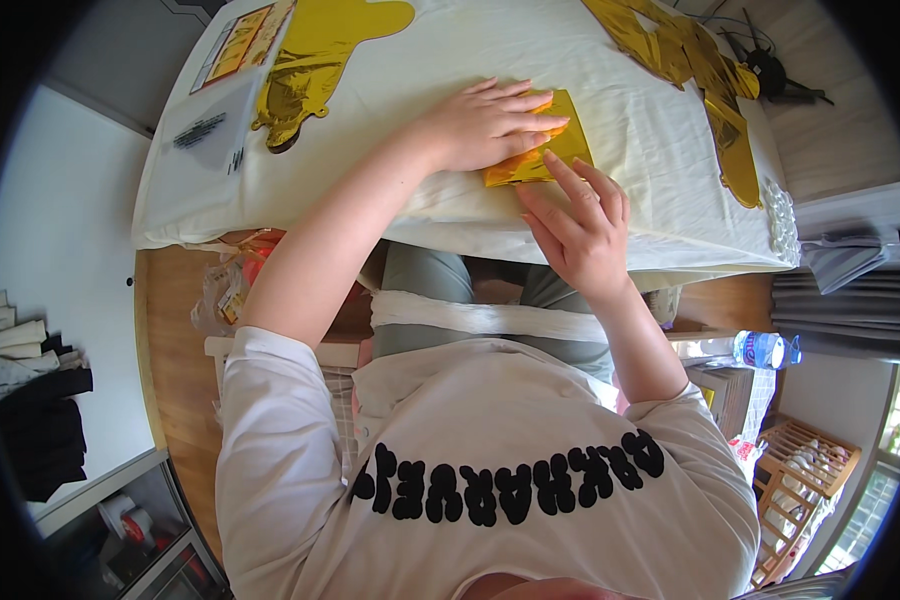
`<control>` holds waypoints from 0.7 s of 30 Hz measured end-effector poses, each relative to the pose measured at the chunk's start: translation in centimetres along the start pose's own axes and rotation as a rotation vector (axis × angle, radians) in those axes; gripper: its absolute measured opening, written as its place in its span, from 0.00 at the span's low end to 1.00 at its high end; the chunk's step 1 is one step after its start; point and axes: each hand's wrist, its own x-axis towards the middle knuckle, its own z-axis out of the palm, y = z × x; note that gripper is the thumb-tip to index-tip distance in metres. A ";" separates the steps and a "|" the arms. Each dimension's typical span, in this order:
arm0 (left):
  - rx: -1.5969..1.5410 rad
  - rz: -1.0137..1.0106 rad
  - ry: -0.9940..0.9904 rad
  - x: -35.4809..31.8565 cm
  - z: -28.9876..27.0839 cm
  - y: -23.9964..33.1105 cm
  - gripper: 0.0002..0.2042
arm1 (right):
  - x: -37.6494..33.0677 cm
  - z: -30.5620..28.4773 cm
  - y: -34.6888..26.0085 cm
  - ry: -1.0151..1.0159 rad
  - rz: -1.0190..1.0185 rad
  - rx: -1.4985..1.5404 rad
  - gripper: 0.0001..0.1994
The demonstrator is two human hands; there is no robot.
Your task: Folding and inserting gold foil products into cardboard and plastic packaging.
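Note:
A shiny gold foil balloon (573, 118), folded into a flat rectangle, lies on the white tablecloth near the table's front edge. My left hand (495, 128) rests flat across its left part, fingers stretched to the right. From the lower right, my right hand (582, 222) reaches in with its fingers apart, the fingertips touching the lower edge of the foil. The foil under my left palm is hidden.
Another flat gold foil balloon (315, 70) lies at the left, beside a clear bag (210, 135) with dark strips. More gold foil (670, 50) spreads at the right, near a black cable (765, 65). A white strand bundle (485, 318) crosses my lap.

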 end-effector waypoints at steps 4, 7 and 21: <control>0.006 0.003 0.002 0.0 0.1 0.1 0.23 | 0.2 -0.2 -0.3 -0.045 0.021 -0.025 0.16; -0.035 0.002 0.005 0.0 -0.2 0.3 0.24 | 0.4 -0.3 -0.2 -0.056 0.030 -0.005 0.15; -0.012 -0.020 -0.030 0.0 -0.7 0.7 0.22 | 0.9 -0.2 -2.1 -0.204 0.149 -0.111 0.20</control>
